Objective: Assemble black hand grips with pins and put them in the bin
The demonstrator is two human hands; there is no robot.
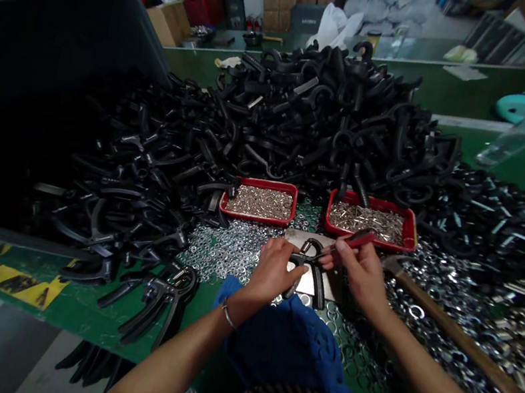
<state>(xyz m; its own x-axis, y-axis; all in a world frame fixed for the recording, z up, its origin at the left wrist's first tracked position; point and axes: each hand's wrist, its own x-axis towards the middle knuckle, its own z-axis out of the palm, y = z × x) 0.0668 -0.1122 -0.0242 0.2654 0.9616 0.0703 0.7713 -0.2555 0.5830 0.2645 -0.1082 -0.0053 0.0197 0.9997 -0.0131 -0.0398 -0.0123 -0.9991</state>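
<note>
Black plastic hand-grip (309,267), handles splayed toward six o'clock, sits pinched in left hand (273,267) fingers; right hand (362,268) fingers pinch red-handled tool (354,240).

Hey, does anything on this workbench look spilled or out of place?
Yes: a few black handles hang below the green table's front edge, off the heap. Washers lie loose across the table rather than in the red trays.

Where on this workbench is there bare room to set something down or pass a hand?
Bare green table mat shows at the near left edge, between the yellow warning sticker and the blue cloth. Another bare strip lies far right, beside the clear plastic bottle. Elsewhere it is crowded: black plastic handles, two red trays, silver washers.
</note>
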